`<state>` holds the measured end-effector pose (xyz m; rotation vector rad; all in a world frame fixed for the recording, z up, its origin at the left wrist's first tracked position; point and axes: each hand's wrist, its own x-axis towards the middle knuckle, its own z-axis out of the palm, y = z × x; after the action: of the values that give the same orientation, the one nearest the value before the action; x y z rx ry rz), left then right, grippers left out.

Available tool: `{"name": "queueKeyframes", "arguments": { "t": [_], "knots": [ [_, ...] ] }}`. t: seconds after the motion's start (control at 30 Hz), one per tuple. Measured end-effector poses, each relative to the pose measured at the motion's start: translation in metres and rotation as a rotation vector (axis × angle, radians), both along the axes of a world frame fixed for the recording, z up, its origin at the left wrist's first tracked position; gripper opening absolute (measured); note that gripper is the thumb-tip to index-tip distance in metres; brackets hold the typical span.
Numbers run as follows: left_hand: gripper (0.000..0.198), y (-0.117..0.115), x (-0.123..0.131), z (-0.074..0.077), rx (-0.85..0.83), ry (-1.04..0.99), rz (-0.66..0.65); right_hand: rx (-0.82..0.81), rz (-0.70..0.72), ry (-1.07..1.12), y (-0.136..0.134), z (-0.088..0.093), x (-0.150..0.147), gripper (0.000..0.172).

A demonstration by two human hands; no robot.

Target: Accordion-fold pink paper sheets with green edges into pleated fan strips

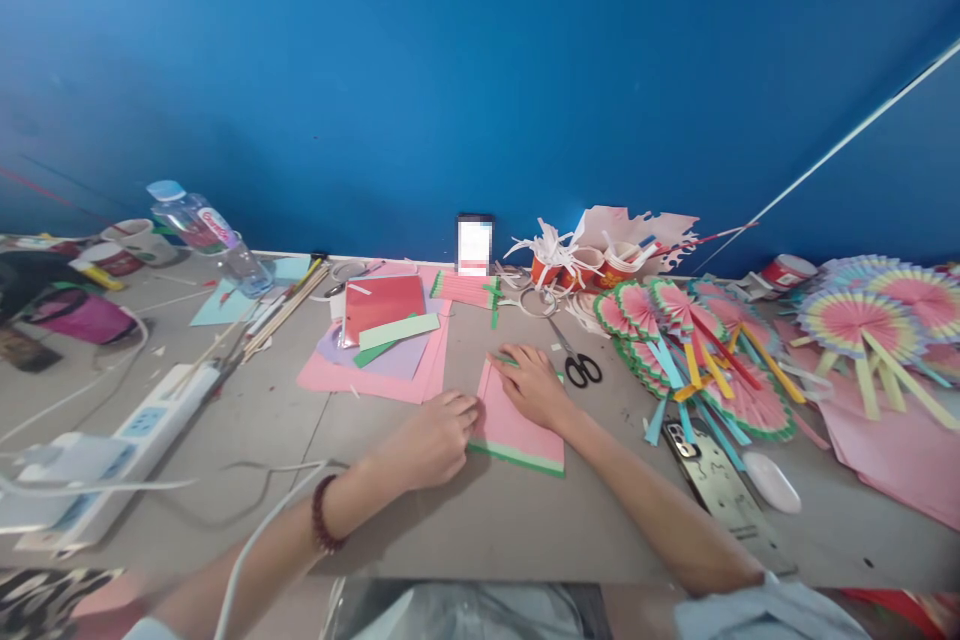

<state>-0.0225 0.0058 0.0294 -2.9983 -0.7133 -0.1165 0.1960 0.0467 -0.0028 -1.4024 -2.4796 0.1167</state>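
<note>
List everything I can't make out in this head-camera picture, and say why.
All in the head view:
- Left hand: its fingertips are hidden by its own curled fingers.
- Pink folded paper: the part under the right hand is covered.
- Upright device: its screen is pixelated.
- Bottle label: its writing is too small and blurred.
- Pink sheets: cut off by the right edge.

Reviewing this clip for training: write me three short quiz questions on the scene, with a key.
1. Which colour runs along the near edge of the pink paper under the right hand?
a) black
b) green
c) yellow

2. True or false: the scissors lie on top of the red packet.

3. Fill in: the bracelet is on the person's ____ wrist.

Key: 1. b; 2. false; 3. left.
</note>
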Motion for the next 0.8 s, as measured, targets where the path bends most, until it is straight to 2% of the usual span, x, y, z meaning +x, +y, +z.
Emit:
{"name": "queueKeyframes", "arguments": {
  "t": [0.13, 0.37, 0.5, 0.67, 0.8],
  "knots": [
    [0.037, -0.013, -0.001, 0.003, 0.013, 0.083, -0.016, 0.002, -0.003, -0.001, 0.0, 0.0, 0.0, 0.043],
    [0.052, -0.029, -0.016, -0.016, -0.061, 0.033, 0.043, -0.004, -0.003, -0.009, -0.001, 0.003, -0.001, 0.043],
    [0.057, -0.037, -0.021, -0.02, -0.088, 0.002, 0.082, 0.002, -0.006, -0.022, -0.003, 0.003, -0.001, 0.042],
    [0.054, -0.049, -0.025, -0.017, -0.101, -0.029, 0.072, 0.017, 0.001, -0.061, -0.004, 0.003, -0.002, 0.043],
    [0.044, -0.047, -0.027, -0.012, -0.127, -0.106, 0.097, 0.036, -0.008, -0.051, -0.004, 0.005, -0.004, 0.04]
  ]
}}
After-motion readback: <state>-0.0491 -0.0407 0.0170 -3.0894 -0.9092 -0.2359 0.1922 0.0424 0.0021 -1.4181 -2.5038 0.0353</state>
